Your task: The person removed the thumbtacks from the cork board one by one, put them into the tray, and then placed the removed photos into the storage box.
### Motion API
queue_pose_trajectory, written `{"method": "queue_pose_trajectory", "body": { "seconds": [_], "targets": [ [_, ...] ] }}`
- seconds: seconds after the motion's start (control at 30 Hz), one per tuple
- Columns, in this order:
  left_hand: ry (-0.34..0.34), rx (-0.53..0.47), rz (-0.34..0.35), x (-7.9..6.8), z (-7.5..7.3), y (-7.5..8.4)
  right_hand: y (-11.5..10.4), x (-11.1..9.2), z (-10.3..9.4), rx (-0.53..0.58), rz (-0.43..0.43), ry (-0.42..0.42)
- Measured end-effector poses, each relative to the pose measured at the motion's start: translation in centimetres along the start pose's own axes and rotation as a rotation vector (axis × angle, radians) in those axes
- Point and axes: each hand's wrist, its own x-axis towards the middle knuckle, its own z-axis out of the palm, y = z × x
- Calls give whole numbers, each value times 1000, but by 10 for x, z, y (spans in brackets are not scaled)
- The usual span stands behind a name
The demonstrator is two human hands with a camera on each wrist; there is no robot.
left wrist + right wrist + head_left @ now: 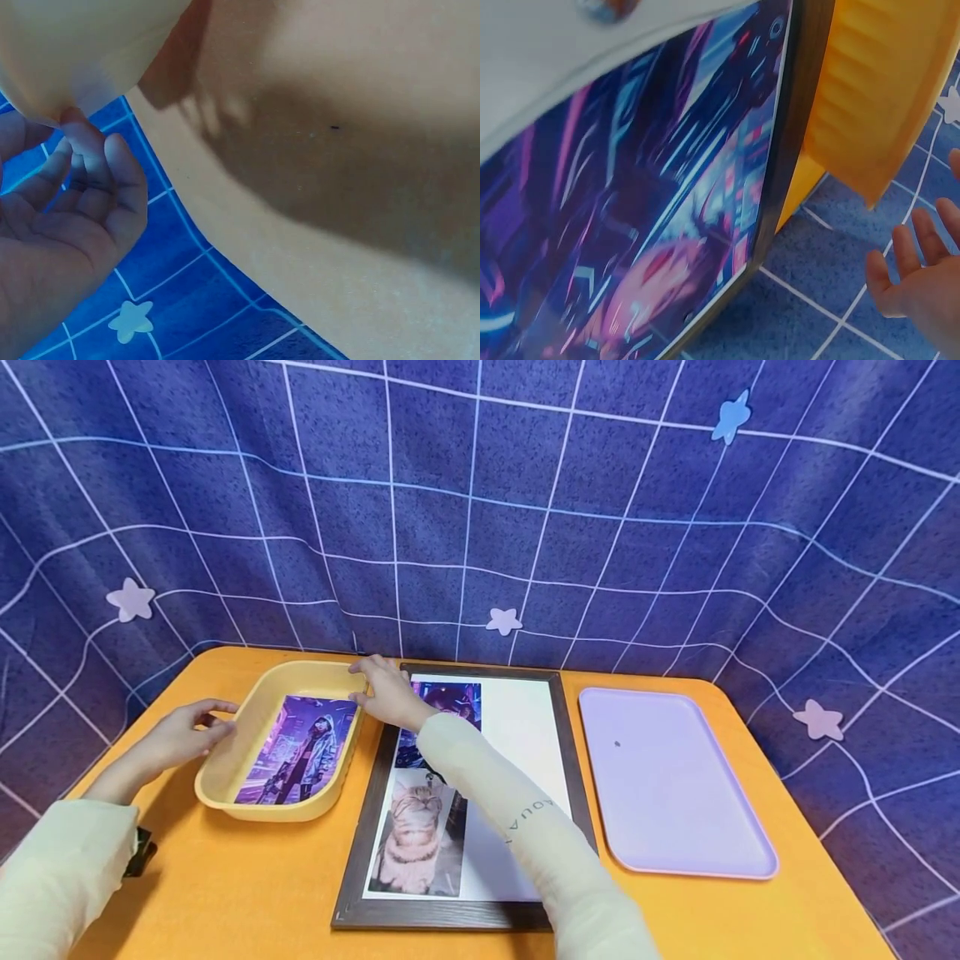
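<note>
A yellow plastic bin [281, 812] stands at the left of the table, with a picture card [300, 752] of a hooded figure lying in it. My left hand [183, 737] is at the bin's left rim, its loosely bent fingertips [82, 131] right at the edge. Across the bin, my right hand [393, 693] has thumb and fingers spread around the far right corner, overlapping the rim. In the right wrist view its fingers [905, 251] are apart beside the bin wall [885, 97].
A dark-framed white board [517, 718] lies in the middle, under my right forearm. On its left side are a cat picture [416, 843] and a purple city picture [461, 697], partly hidden by the sleeve. A lilac tray [667, 777] lies to the right. A patterned curtain [480, 527] hangs behind.
</note>
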Motion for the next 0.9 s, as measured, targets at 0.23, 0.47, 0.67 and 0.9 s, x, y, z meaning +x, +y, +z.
{"method": "queue_pose_trajectory", "body": {
  "seconds": [0.23,0.47,0.67,0.9],
  "targets": [
    [95,167,30,4,1,2,15,-10,-12,30,-2,14],
    [122,228,46,7,0,11,35,-18,-20,5,-16,32],
    [188,269,136,10,0,24,50,-23,-25,-17,3,53],
    [264,303,244,13,5,44,69,-29,-32,-15,18,60]
  ]
}}
